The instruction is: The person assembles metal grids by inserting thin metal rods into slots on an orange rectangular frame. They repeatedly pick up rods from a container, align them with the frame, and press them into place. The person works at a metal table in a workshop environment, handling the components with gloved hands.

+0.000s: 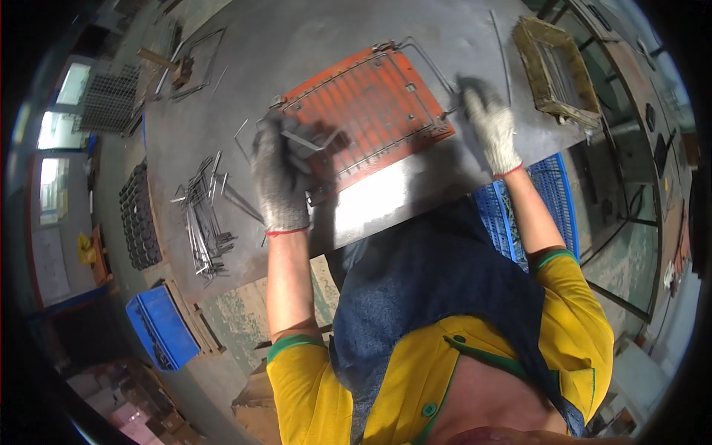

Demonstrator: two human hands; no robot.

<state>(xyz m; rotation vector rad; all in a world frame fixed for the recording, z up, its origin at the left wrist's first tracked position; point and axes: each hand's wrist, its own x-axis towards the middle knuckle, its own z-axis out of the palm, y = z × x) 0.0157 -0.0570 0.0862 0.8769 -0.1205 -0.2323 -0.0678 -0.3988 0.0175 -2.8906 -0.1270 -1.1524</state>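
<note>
Left hand (282, 172) grips bent rod (302, 142) — right hand (486, 119), hold unclear, over open tabletop (471, 37) by plate's edge (428, 100).

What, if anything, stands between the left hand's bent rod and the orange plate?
Nothing visible: the bent rod in the left hand overlaps the orange plate in view; whether they touch is unclear.

Desk (311, 30): dull grey across the back, and here's a blazing white glare at the near edge, source out of view!
Red board (371, 96): well lit, with a dark shadow falling beside the left hand (283, 167).
Right hand (488, 119): fingertips smearing into blur, cuff crisper.
Windows (55, 178): glowing pale on the far left.
Apron (423, 289): sinking into deep shade below that glare.
Rim: straight edges bowing, corners going black, boxes (141, 404) lower left dim and soft.
</note>
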